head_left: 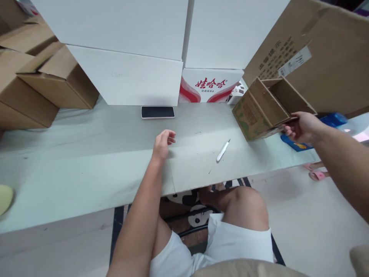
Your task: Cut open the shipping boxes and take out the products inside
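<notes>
My right hand (301,127) grips the lower edge of a small open cardboard box (263,109) at the right of the table, tilted with its flaps toward me and a printed green side facing left. My left hand (163,144) rests on the pale table (86,169) near the middle, fingers loosely curled and holding nothing. A white pen-like tool (223,150) lies on the table between the two hands. A phone (158,112) lies flat, screen dark, just beyond my left hand.
Large white boxes (129,57) are stacked along the back, with a red-and-white printed carton (209,86) under them. Brown cartons (40,82) sit at the left, a big cardboard sheet (317,57) at the right. A blue packet (331,123) lies behind my right hand. My knees are under the table edge.
</notes>
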Available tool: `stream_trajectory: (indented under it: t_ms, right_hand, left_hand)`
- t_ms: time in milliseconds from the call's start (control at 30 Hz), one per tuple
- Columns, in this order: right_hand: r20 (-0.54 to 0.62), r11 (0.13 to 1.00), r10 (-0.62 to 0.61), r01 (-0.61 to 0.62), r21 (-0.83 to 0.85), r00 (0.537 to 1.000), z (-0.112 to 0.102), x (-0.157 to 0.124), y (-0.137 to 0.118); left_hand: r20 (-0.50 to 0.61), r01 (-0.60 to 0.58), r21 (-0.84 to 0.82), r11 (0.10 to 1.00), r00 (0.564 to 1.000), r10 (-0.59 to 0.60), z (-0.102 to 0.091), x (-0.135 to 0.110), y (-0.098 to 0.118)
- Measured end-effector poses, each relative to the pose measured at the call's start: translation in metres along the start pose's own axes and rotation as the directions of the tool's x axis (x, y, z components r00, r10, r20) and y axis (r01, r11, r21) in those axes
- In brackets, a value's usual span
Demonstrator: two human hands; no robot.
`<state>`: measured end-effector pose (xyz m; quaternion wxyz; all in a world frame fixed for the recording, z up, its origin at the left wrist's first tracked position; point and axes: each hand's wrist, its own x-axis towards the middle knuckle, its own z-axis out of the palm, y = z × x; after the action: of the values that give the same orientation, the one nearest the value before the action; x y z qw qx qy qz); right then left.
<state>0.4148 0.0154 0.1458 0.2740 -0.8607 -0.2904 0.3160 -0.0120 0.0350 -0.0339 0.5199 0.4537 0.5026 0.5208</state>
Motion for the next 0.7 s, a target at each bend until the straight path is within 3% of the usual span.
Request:
stream_trajectory:
  t_ms: [100, 267, 533, 700]
  right_hand:
    - [0.025, 0.979, 0.109, -0.112, 0.172, 0.994, 0.005, 0.007, -0.012]
    - [0.012, 0.950, 0.113, -0.112, 0.292, 0.994, 0.023, 0.024, -0.036]
    - [-0.023, 0.978, 0.084, -0.078, 0.193, 0.996, 0.047, 0.058, -0.079]
    - [-0.069, 0.999, -0.045, 0.046, 0.017, 0.997, 0.060, 0.081, -0.102]
  left_hand:
    - [0.013, -0.001, 0.017, 1.000, 1.000, 0.001, -0.001, -0.001, 0.001]
    - [-0.007, 0.010, 0.037, 0.999, 1.000, -0.009, -0.006, -0.005, 0.004]
    - [-0.010, -0.017, 0.132, 0.991, 1.000, 0.018, -0.013, -0.006, 0.006]
    - [-0.006, -0.023, 0.192, 0.981, 1.000, 0.025, -0.014, -0.003, 0.004]
